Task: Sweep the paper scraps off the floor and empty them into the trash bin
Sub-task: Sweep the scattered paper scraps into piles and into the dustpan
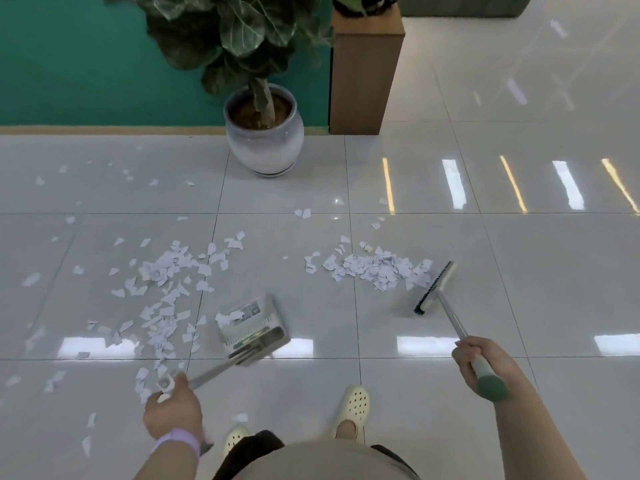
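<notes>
White paper scraps lie over the glossy tiled floor: a dense heap (379, 268) right of centre and a wide scatter (162, 289) on the left. My right hand (485, 363) grips the green-ended handle of a broom whose head (437, 287) rests on the floor just right of the heap. My left hand (173, 407) grips the long handle of a clear dustpan (251, 323), which sits on the floor between the two patches with a few scraps inside. No trash bin is in view.
A potted plant in a white ceramic pot (265, 140) stands against the green wall ahead. A wooden pillar (363, 74) rises to its right. My feet in cream clogs (351, 410) stand behind the dustpan. Open tile stretches to the right.
</notes>
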### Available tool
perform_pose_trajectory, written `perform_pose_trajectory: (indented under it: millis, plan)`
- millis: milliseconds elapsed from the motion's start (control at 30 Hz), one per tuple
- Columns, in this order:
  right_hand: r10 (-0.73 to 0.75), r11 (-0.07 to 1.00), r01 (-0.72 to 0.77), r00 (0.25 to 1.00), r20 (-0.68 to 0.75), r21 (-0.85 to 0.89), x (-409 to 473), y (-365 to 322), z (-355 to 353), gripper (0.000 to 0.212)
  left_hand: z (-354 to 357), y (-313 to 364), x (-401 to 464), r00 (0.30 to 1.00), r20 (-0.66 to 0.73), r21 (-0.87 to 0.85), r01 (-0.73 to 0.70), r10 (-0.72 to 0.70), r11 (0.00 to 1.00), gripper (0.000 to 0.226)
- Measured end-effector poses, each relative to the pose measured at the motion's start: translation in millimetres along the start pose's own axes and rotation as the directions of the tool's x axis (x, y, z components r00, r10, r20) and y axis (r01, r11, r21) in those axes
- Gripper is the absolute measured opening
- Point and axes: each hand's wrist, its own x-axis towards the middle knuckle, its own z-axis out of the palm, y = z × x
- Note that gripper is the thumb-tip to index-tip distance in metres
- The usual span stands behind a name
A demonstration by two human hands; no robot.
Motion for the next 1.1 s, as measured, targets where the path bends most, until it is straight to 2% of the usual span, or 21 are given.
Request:
perform_pose_trajectory:
  millis: [67, 100, 133, 167, 200, 267, 333, 400, 500, 533, 667, 867, 1000, 1100]
  plan:
    - [0.007, 1.0, -0.007, 1.0, 0.019, -0.002, 5, -14, -6, 0.033, 11, 7, -9, 0.989, 0.115, -0.185, 0.111, -0.091, 0.976, 0.013]
    - [0.004, 1.0, -0.004, 1.0, 0.028, -0.008, 7, -19, -8, 0.038, 19, 17, -13, 0.97, 0.198, -0.306, 0.195, -0.138, 0.932, 0.011]
    - [0.003, 1.0, -0.002, 0.999, 0.043, -0.015, 8, -22, -9, 0.043, 25, 25, -17, 0.951, 0.254, -0.348, 0.258, -0.174, 0.901, 0.015]
    - [0.001, 1.0, 0.001, 0.998, 0.061, -0.029, 9, -26, -8, 0.052, 30, 31, -20, 0.948, 0.266, -0.35, 0.262, -0.173, 0.899, 0.021]
    - [0.005, 0.999, -0.002, 0.996, 0.088, -0.035, 10, -30, -6, 0.067, 36, 38, -24, 0.963, 0.235, -0.337, 0.206, -0.13, 0.919, 0.029]
    - [0.009, 0.998, -0.001, 0.991, 0.132, -0.064, 11, -37, -2, 0.094, 52, 49, -25, 0.972, 0.159, -0.351, 0.222, -0.176, 0.91, 0.051]
    - [0.014, 0.996, -0.003, 0.991, 0.134, -0.087, 13, -41, 4, 0.101, 68, 59, -27, 0.978, 0.149, -0.361, 0.193, -0.148, 0.913, 0.06]
    - [0.017, 0.994, -0.005, 0.994, 0.104, -0.112, 11, -45, 12, 0.092, 85, 69, -27, 0.98, 0.161, -0.354, 0.171, -0.121, 0.92, 0.054]
    - [-0.028, 0.989, 0.03, 0.999, 0.02, -0.146, 11, -51, 20, 0.043, 114, 79, -26, 0.974, 0.195, -0.365, 0.182, -0.116, 0.913, 0.038]
    - [-0.029, 0.988, 0.03, 1.0, 0.008, -0.15, 12, -55, 22, 0.035, 123, 83, -25, 0.974, 0.197, -0.364, 0.178, -0.111, 0.914, 0.039]
    - [-0.031, 0.992, 0.026, 0.999, -0.04, -0.123, 11, -76, 28, 0.03, 153, 94, -20, 0.969, 0.217, -0.326, 0.187, -0.119, 0.927, 0.051]
    - [-0.153, 0.943, 0.09, 0.972, -0.179, -0.321, 28, -96, 65, 0.024, 196, 129, -18, 0.95, 0.219, -0.205, 0.268, -0.223, 0.941, 0.031]
    - [-0.16, 0.958, 0.102, 0.965, -0.206, -0.267, 37, -116, 78, 0.023, 219, 139, -19, 0.962, 0.195, -0.106, 0.215, -0.192, 0.971, 0.053]
    - [-0.15, 0.957, 0.079, 0.958, -0.244, -0.28, 40, -131, 76, 0.02, 235, 127, -24, 0.964, 0.202, -0.084, 0.193, -0.172, 0.978, 0.049]
